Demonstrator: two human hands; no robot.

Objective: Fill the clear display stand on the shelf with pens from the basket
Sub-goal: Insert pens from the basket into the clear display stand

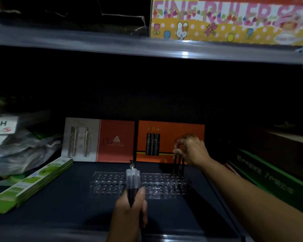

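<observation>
L hand [129, 212] is gripping a bundle of pens [133, 179] upright, fingers curled round the barrels, just in front of the clear display stand [112, 184] on the dark shelf [68, 198]. R hand [191, 151] is pinching the tops of a few dark pens [178, 165] standing at the stand's right end, w/ an orange pen box [164, 137] behind.

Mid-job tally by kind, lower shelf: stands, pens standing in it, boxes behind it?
Clear plastic display stand: 1
Dark pens upright in it, right hand pinching them: 3
Boxes behind, grey-and-red box, orange box: 2
Total: 6
Pen bundle in left hand: uncounted.
</observation>
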